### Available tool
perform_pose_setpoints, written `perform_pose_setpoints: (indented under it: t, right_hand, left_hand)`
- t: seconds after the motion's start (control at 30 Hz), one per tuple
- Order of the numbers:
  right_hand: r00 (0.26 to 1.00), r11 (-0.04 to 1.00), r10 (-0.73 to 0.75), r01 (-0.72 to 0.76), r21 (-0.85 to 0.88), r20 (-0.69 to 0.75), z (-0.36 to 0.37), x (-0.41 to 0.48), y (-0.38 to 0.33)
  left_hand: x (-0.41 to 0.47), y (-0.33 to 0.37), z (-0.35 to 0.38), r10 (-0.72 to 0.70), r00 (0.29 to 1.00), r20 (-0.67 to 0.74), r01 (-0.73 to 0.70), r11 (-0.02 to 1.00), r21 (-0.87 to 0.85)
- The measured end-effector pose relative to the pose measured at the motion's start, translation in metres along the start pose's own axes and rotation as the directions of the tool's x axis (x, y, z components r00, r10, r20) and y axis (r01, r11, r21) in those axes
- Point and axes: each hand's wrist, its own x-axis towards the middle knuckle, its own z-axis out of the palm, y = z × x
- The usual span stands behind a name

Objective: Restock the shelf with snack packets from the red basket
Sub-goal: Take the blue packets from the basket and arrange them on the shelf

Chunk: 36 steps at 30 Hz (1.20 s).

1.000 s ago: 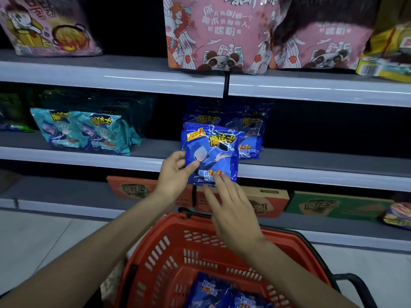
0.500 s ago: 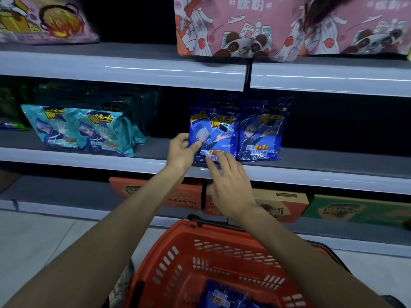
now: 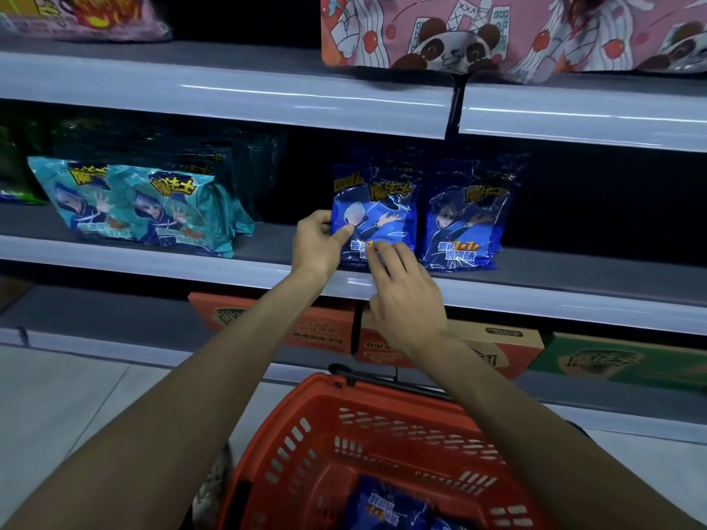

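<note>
— Where does the packet (image 3: 373, 212) stand?
— Upright on the middle shelf (image 3: 153, 262), near its front edge, just left of a second packet (image 3: 465, 219) and touching it. The left hand (image 3: 317, 242) is at its left edge, the right hand (image 3: 405, 296) before its lower part.
— And around that?
— Further left on that shelf lie more packets (image 3: 130, 208). Bags (image 3: 497, 32) stand on the shelf above, boxes (image 3: 478, 346) on the one below. The basket (image 3: 306, 434) sits in front, below the arms, with packets inside (image 3: 386, 506)

Both arms reach forward, left hand (image 3: 317, 242) pinching, right hand (image 3: 405, 296) with fingers extended.
</note>
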Motion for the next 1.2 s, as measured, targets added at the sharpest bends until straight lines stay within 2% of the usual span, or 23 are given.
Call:
perform_pose_setpoints:
  t: [0.2,0.37,0.57,0.63,0.7,0.8,0.9,1.03,1.1,1.17,1.2]
  right_hand:
    - [0.997,1.0,0.007,-0.005,-0.022,0.077,0.004,0.004,0.001]
    - [0.999,1.0,0.018,-0.017,-0.02,0.05,0.003,0.0,-0.005]
    - [0.999,0.993,0.019,-0.015,0.115,-0.033,-0.011,-0.025,-0.007]
    - [0.994,0.963,0.094,-0.075,0.259,-0.06,-0.02,-0.041,-0.007]
    - [0.977,0.865,0.208,-0.162,0.474,-0.046,-0.03,-0.06,-0.006]
    - [0.928,0.62,0.35,-0.33,0.712,0.126,-0.046,-0.09,0.001]
    - [0.857,0.381,0.43,-0.458,0.803,0.285,-0.059,-0.121,0.015]
    - [0.79,0.158,0.417,-0.55,0.82,0.45,-0.067,-0.156,0.038]
    - [0.782,0.125,0.38,-0.573,0.81,0.494,-0.066,-0.175,0.046]
    - [0.766,0.148,0.339,-0.617,0.773,0.547,-0.058,-0.194,0.051]
    - [0.735,0.163,0.312,-0.666,0.728,0.602,-0.049,-0.204,0.054]
  left_hand:
    - [-0.008,0.001,-0.01,-0.083,0.994,-0.076,0.087,0.995,0.055]
    - [-0.029,0.0,-0.028,0.009,0.997,-0.082,0.006,0.985,0.172]
    - [-0.063,0.007,-0.038,0.058,0.998,-0.012,-0.053,0.968,0.246]
    - [-0.079,0.009,-0.037,0.042,0.999,0.015,-0.045,0.972,0.231]
    - [-0.096,0.012,-0.034,-0.032,0.998,0.053,0.022,0.985,0.172]
    - [-0.126,0.021,-0.028,-0.163,0.977,0.134,0.16,0.987,0.033]
    - [-0.157,0.029,-0.024,-0.203,0.955,0.214,0.22,0.974,-0.058]
    - [-0.191,0.037,-0.016,-0.26,0.915,0.307,0.291,0.955,-0.058]
    - [-0.205,0.04,-0.011,-0.271,0.904,0.332,0.297,0.954,-0.03]
    - [-0.215,0.042,-0.008,-0.275,0.895,0.35,0.296,0.955,-0.006]
    - [-0.219,0.043,-0.006,-0.279,0.891,0.358,0.296,0.955,0.007]
